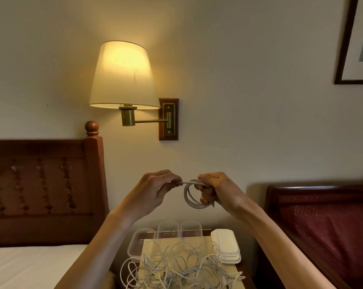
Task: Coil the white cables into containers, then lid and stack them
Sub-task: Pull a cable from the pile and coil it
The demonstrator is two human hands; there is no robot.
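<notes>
I hold a white cable coil [189, 197] up in front of the wall, well above the nightstand. My right hand [216, 189] grips the wound loops, fingers curled round them. My left hand [155, 187] pinches the cable's free end just left of the coil. Below, a tangle of loose white cables [182, 268] lies on the nightstand [237, 276]. Behind the tangle stand three clear plastic containers [169, 229], open and apparently without cables. A stack of white lids [226, 246] sits at the right of the nightstand.
A lit wall lamp [124, 76] hangs above my hands. A wooden headboard [45, 184] and white mattress [30, 265] are at the left. A dark red upholstered headboard [326, 226] stands at the right. A framed picture [358, 40] hangs at the top right.
</notes>
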